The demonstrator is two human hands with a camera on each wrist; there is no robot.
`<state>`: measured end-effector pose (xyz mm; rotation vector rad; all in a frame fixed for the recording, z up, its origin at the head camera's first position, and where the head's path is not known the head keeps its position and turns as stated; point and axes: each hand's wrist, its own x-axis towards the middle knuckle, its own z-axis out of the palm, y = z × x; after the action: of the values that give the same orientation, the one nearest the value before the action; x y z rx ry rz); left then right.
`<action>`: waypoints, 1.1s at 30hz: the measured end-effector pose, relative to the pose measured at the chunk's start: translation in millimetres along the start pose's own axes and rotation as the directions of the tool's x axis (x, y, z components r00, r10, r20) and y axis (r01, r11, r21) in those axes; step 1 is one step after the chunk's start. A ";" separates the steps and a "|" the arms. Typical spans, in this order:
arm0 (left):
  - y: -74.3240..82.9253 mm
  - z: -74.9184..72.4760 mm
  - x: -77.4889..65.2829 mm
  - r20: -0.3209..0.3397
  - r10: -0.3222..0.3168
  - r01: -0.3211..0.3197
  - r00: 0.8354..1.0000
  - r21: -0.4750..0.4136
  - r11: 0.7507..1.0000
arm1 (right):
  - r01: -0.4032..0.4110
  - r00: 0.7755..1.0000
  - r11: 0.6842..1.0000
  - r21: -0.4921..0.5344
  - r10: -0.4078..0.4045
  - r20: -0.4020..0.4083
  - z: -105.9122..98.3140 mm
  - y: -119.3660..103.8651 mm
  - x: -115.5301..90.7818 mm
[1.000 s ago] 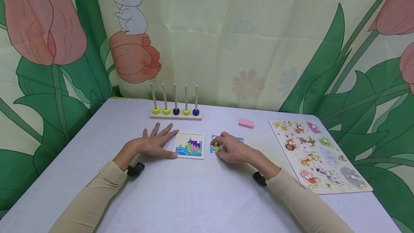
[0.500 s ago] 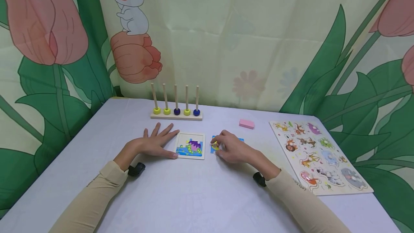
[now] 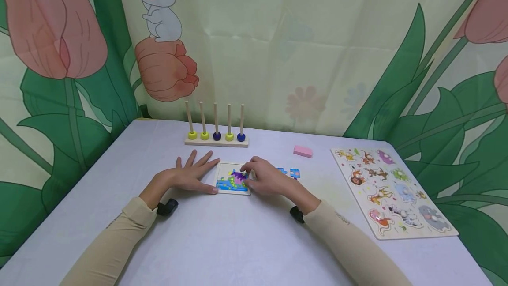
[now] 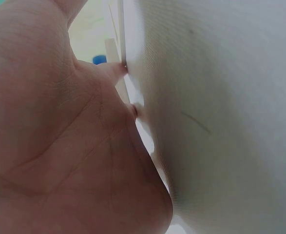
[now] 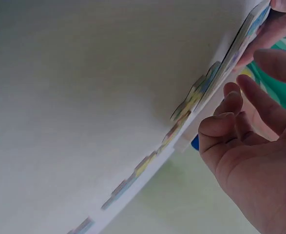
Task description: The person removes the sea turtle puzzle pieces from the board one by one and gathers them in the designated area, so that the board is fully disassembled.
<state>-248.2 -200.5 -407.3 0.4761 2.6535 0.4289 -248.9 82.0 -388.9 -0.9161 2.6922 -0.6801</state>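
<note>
The right hand [image 3: 267, 177] is bent over the right edge of the small framed puzzle [image 3: 234, 193]; whether it pinches a piece I cannot tell, since the fingers hide the spot. Across the puzzle from that grip, the left hand [image 3: 193, 175] has its fingers spread and grasps nothing, its thumb touching the near left corner. Just left of the right fingertips, the picture [image 3: 226, 186] appears filled in along its near part, in blue, green and purple, while the strip beyond looks pale and unfilled, so I would judge the work about midway. What is left seems to be the loose pieces [image 3: 295, 173] to the right of the grip, partly hidden behind the hand. Farther out, a pink block [image 3: 303, 151] and an animal board [image 3: 416, 234] sit right of the grip, apparently not part of this work
</note>
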 end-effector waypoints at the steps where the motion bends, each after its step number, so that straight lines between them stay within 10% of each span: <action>1: 0.0 -0.2 0.0 0.001 0.000 0.000 1.000 0.003 1.000 | -0.006 1.000 1.000 0.000 0.006 0.006 0.9 -1.4 3.3; 33: -2.8 0.6 4.2 0.010 -0.005 0.005 1.000 0.013 1.000 | 0.008 0.998 1.000 -0.016 -0.007 0.068 6.6 -2.9 31.2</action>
<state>-252.3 -201.3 -410.3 0.4746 2.6489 0.4067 -269.5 58.3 -394.8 -0.9364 2.6397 -0.6187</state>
